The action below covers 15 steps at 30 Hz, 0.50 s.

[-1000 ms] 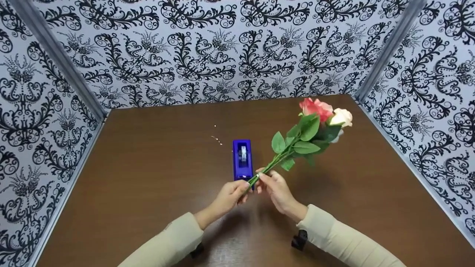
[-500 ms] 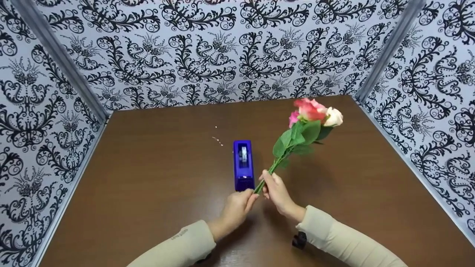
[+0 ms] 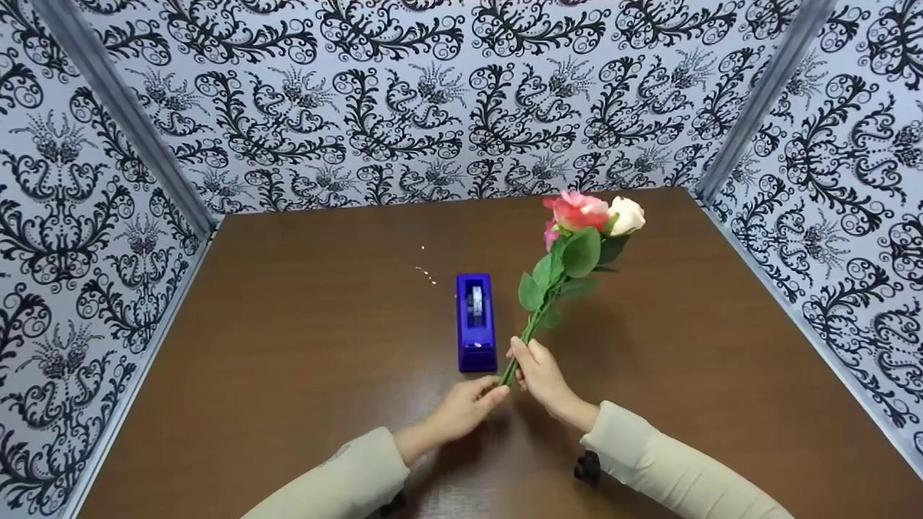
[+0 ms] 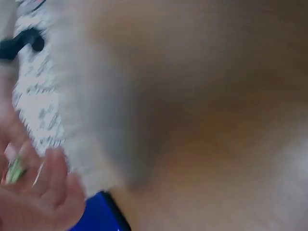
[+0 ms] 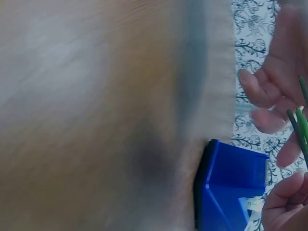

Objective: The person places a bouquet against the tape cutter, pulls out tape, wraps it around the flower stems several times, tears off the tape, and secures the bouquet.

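Note:
My right hand [image 3: 541, 375] grips the green stems [image 3: 530, 328] of a small bunch of artificial roses [image 3: 580, 209]. The blooms are red-pink, magenta and cream, tilted up toward the back right. My left hand [image 3: 465, 411] is at the lower stem ends, thumb and fingertips right beside them. In the right wrist view, the cut stem ends [image 5: 299, 125] show uncovered in front of the left hand's loosely spread fingers [image 5: 267, 120]. Just left of the stems, a blue tape dispenser [image 3: 477, 335] stands on the table, its roll of clear tape [image 3: 476, 299] inside.
The brown wooden table [image 3: 310, 324] has small whitish specks [image 3: 427, 274] left of the dispenser. Black-and-white patterned walls [image 3: 404, 108] enclose its back and sides. A black wrist camera [image 3: 588, 468] hangs below the right cuff.
The roses have swung left and stand steeper. Both hands have come lower, below the dispenser's front end. The left hand's hold on the stem ends has loosened.

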Motion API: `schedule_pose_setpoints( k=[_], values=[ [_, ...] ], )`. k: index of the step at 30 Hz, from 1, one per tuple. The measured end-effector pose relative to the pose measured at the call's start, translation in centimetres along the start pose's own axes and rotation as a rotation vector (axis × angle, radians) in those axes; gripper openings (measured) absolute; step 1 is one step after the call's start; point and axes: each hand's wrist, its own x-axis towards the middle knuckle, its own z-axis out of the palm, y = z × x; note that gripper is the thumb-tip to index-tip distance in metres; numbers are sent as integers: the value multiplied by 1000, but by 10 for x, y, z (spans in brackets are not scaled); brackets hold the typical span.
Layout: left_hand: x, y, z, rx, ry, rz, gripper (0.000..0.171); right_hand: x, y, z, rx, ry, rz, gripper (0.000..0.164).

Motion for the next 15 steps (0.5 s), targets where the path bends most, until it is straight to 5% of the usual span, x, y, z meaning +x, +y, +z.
schedule_pose_setpoints(
  k=[3,12,15],
  values=[
    [7,2,-5,-116,27,-30,27,-8,-9,1,-42,-18,-4,28],
    [17,9,-6,-120,127,-85,15,-18,-24,5,-69,-72,-29,24],
    [18,12,-5,-222,130,-146,16,-16,-23,4,-35,-107,-49,26]
  ],
)
